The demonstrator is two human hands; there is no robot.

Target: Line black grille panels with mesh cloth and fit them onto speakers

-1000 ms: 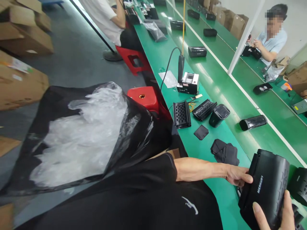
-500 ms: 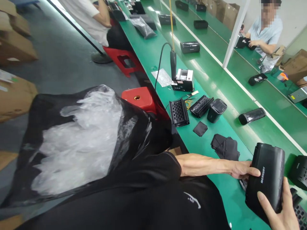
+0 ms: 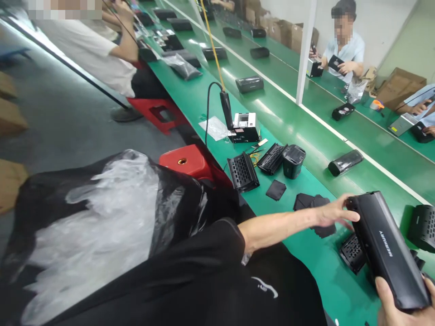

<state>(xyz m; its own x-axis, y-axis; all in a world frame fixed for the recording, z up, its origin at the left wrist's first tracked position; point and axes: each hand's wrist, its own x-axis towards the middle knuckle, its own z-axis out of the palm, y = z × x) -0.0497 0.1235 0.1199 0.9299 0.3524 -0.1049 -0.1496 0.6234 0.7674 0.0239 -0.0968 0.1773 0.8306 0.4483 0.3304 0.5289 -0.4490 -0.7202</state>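
Both hands hold a black speaker housing (image 3: 387, 244) marked "MERKURY", tilted above the bench at the lower right. My left hand (image 3: 335, 213) grips its far upper end, with thumb and fingers at the edge. At the lower end, my right hand (image 3: 397, 310) is closed around it, partly cut off by the frame. Below the housing lies a black perforated grille part (image 3: 352, 252), partly hidden. A stack of black cloth-like pieces (image 3: 306, 201) is behind my left hand. Farther along stand an upright black housing (image 3: 294, 161) and two perforated shells (image 3: 243, 172).
A hanging black electric screwdriver (image 3: 226, 108) is beside a small white-and-black box (image 3: 245, 127). Red stools (image 3: 186, 160) and a black bag of clear plastic (image 3: 102, 226) are at the left. Wrapped speakers (image 3: 345, 162) lie on the green line. Co-workers (image 3: 343, 50) sit across and farther along.
The housing has turned from nearly upright to a slant, its lower end swinging right. My left hand has shifted to its upper end. The view has swung slightly right.
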